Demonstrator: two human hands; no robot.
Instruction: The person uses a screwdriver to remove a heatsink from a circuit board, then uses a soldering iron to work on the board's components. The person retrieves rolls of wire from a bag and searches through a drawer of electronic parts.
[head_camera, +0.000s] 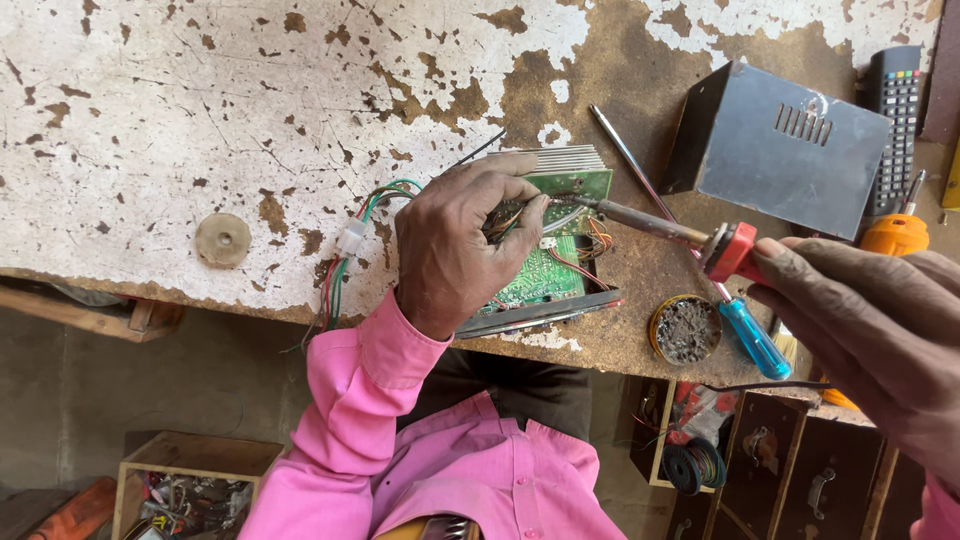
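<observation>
Pink-sleeved left hand (455, 245) curled over circuit board (560, 235)

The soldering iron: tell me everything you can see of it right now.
The soldering iron has a dull, scorched metal shaft and a red collar at the handle end. The right hand grips the handle, hiding most of it. It lies nearly level, tip pointing left, and reaches the green circuit board beside the left hand's fingertips, which pinch thin wires there. No smoke shows.

The wooden bench (200, 120) wears flaking, rough white paint, the box (775, 150) is dull, apparently metal, the screwdriver handle (755, 338) glossy plastic.
</observation>
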